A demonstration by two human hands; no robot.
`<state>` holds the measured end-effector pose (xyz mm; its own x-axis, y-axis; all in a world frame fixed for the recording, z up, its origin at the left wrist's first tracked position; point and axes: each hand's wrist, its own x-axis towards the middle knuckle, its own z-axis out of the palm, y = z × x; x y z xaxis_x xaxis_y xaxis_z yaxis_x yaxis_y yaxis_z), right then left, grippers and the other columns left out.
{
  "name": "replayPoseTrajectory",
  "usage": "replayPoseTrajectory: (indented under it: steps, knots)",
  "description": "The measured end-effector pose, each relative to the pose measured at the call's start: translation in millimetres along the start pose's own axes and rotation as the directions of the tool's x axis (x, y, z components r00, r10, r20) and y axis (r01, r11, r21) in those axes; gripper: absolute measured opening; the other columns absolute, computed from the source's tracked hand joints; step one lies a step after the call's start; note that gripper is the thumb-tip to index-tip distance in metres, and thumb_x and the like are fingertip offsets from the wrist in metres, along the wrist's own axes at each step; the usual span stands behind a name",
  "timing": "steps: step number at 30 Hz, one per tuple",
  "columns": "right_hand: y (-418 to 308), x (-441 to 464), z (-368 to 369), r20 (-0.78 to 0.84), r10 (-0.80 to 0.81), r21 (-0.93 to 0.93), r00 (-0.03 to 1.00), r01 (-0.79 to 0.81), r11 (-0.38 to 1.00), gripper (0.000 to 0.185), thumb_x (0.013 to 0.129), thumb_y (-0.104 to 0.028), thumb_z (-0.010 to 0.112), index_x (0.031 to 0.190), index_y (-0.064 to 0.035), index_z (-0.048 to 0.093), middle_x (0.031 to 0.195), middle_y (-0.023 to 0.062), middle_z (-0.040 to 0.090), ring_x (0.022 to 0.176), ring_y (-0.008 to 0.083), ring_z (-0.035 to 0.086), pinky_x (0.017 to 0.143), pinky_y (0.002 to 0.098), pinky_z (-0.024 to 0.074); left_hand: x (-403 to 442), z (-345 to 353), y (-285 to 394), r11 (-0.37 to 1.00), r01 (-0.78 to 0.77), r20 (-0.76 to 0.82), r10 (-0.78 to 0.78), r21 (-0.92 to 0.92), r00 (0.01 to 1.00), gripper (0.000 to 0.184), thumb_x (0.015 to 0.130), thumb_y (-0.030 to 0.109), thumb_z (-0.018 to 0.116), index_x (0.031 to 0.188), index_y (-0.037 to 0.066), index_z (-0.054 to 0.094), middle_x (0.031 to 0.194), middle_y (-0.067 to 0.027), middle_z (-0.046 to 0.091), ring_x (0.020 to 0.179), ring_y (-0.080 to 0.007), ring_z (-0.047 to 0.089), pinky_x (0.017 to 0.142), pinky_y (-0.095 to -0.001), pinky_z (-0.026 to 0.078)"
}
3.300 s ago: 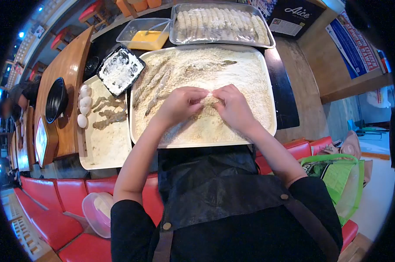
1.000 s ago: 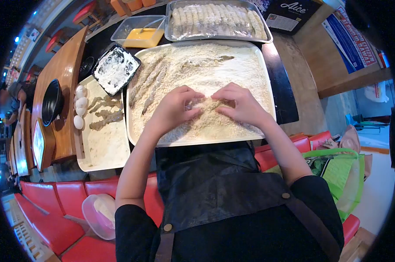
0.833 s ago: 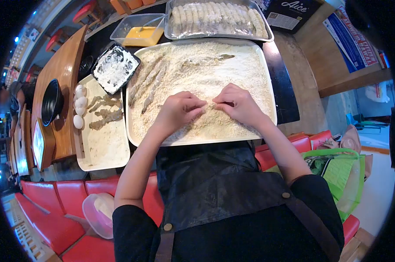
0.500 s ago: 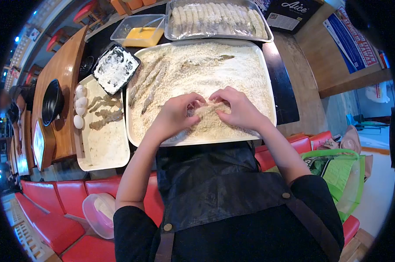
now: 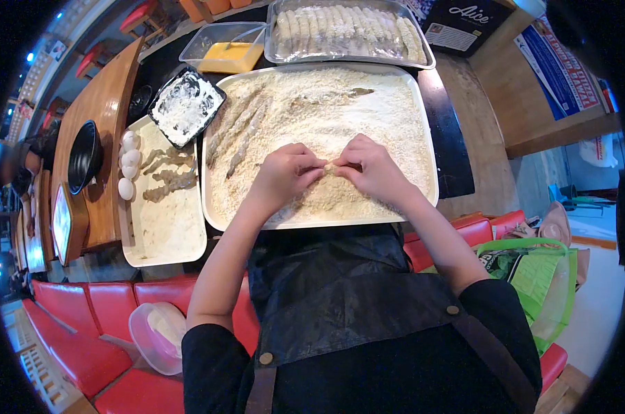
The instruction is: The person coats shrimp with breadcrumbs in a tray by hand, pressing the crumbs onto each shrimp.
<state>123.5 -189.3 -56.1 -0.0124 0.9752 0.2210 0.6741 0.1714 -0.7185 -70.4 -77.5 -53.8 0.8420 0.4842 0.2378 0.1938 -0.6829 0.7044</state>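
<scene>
Pale crumbs cover the large white tray (image 5: 425,148) in front of me. Over its near middle, my left hand (image 5: 287,178) and my right hand (image 5: 372,172) face each other with fingers pinched together. Between their fingertips is a small crumb-coated piece (image 5: 331,168), mostly hidden by the fingers. Several long shrimp (image 5: 245,138) lie in the crumbs at the tray's left side, and another shrimp (image 5: 360,91) is partly buried near the back. A mound of crumbs (image 5: 333,196) rises just below my hands.
At left, a smaller tray (image 5: 164,238) holds grey shrimp (image 5: 171,183) and eggs (image 5: 126,188). A black dish (image 5: 186,108) of white powder overlaps its corner. Behind are a yellow-liquid container (image 5: 229,57) and a tray of coated pieces (image 5: 347,31). A person's arm (image 5: 33,163) shows far left.
My fingers were spread around the crumbs half a second ago and have closed into pinches. Both hands have come together at the fingertips. The view has shifted slightly.
</scene>
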Motion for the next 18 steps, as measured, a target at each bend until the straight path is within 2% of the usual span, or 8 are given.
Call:
replayPoseTrajectory:
  steps: [2, 5, 6, 8, 9, 12, 15, 18]
  knots:
    - [-0.5, 0.6, 0.2, -0.004, 0.003, -0.015, 1.0, -0.003, 1.0, 0.024, 0.073, -0.012, 0.077, 0.094, -0.0023, 0.072, 0.087, 0.0111, 0.067, 0.092, 0.0292, 0.061, 0.086, 0.0371, 0.0496, 2.3, -2.5, 3.3, 0.991, 0.113, 0.054, -0.11, -0.066, 0.992, 0.014, 0.078, 0.006, 0.075, 0.092, 0.004, 0.075, 0.084, -0.01, 0.067, 0.077, -0.0225, 0.066, 0.071, -0.0308, 0.053]
    - [-20.5, 0.6, -7.3, 0.02, 0.213, 0.195, 0.977, -0.213, 0.957, 0.03, 0.071, -0.014, 0.078, 0.098, -0.0035, 0.072, 0.088, 0.0107, 0.068, 0.094, 0.028, 0.062, 0.086, 0.0365, 0.0507, 5.8, -11.6, 2.3, 0.963, 0.205, 0.199, -0.17, -0.173, 0.965, 0.015, 0.078, 0.007, 0.075, 0.092, 0.004, 0.075, 0.086, -0.01, 0.067, 0.078, -0.0228, 0.066, 0.071, -0.0304, 0.052]
    - [-18.3, 1.0, -7.4, -0.023, 0.122, 0.145, 0.992, -0.117, 0.983, 0.031, 0.071, -0.014, 0.078, 0.1, -0.0041, 0.072, 0.088, 0.0107, 0.068, 0.094, 0.0277, 0.062, 0.085, 0.0358, 0.0511, 6.4, -13.0, 1.0, 0.952, 0.224, 0.259, -0.167, -0.211, 0.951, 0.015, 0.078, 0.007, 0.075, 0.092, 0.004, 0.075, 0.087, -0.0101, 0.067, 0.078, -0.0229, 0.066, 0.071, -0.0303, 0.052]
    - [-10.0, 0.9, -9.2, -0.095, -0.071, 0.03, 0.993, 0.074, 0.997, 0.035, 0.07, -0.015, 0.078, 0.103, -0.0053, 0.072, 0.088, 0.0106, 0.069, 0.093, 0.0271, 0.063, 0.084, 0.0346, 0.0519, 5.9, -10.7, 1.2, 0.987, 0.122, 0.148, -0.106, -0.105, 0.983, 0.014, 0.079, 0.009, 0.076, 0.092, 0.004, 0.075, 0.09, -0.0101, 0.067, 0.079, -0.0224, 0.065, 0.071, -0.0301, 0.052]
    - [-8.3, 0.8, -11.2, -0.07, -0.045, 0.038, 0.996, 0.048, 0.998, 0.033, 0.07, -0.015, 0.078, 0.102, -0.0055, 0.072, 0.087, 0.0109, 0.069, 0.092, 0.0272, 0.063, 0.083, 0.0347, 0.0521, 7.6, -10.8, 1.6, 0.997, 0.07, 0.091, -0.066, -0.044, 0.994, 0.014, 0.079, 0.01, 0.076, 0.092, 0.004, 0.075, 0.091, -0.0102, 0.067, 0.08, -0.0222, 0.065, 0.071, -0.03, 0.052]
    - [-4.1, -1.0, -12.2, -0.02, 0.027, 0.058, 0.999, -0.026, 0.998, 0.029, 0.071, -0.014, 0.078, 0.099, -0.0058, 0.073, 0.086, 0.0115, 0.069, 0.089, 0.0272, 0.063, 0.08, 0.0351, 0.0522, 8.7, -9.2, 4.2, 0.996, 0.09, 0.027, -0.09, 0.021, 0.996, 0.017, 0.079, 0.013, 0.077, 0.094, 0.004, 0.075, 0.095, -0.0103, 0.067, 0.083, -0.0218, 0.065, 0.072, -0.03, 0.052]
    - [0.5, -2.3, -6.0, -0.026, 0.043, 0.065, 0.999, -0.041, 0.997, 0.025, 0.073, -0.014, 0.078, 0.095, -0.0054, 0.074, 0.085, 0.0118, 0.068, 0.088, 0.0273, 0.063, 0.079, 0.0362, 0.0518, 3.8, -8.6, 8.3, 0.991, 0.069, 0.089, -0.06, -0.113, 0.994, 0.021, 0.078, 0.014, 0.078, 0.097, 0.005, 0.075, 0.095, -0.01, 0.067, 0.083, -0.0216, 0.066, 0.073, -0.03, 0.052]
    - [0.5, -0.8, -3.8, -0.008, 0.03, 0.069, 1.0, -0.03, 0.997, 0.023, 0.073, -0.013, 0.078, 0.094, -0.005, 0.074, 0.085, 0.0119, 0.068, 0.088, 0.0274, 0.063, 0.078, 0.037, 0.0517, 2.1, -4.2, 6.2, 0.967, 0.209, 0.148, -0.188, -0.144, 0.971, 0.024, 0.078, 0.014, 0.079, 0.099, 0.006, 0.074, 0.096, -0.0103, 0.067, 0.085, -0.0212, 0.066, 0.073, -0.0301, 0.053]
